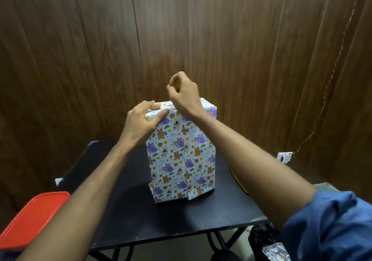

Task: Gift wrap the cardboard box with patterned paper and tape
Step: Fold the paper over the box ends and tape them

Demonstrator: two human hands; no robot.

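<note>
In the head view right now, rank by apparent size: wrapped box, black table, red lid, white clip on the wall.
1. black table
2. wrapped box
3. red lid, cropped and near the camera, so unsure
4. white clip

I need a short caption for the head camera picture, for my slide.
Left hand grips the top edge of the wrapped box upright on a black table; right hand raised above it, fingers curled.
</note>
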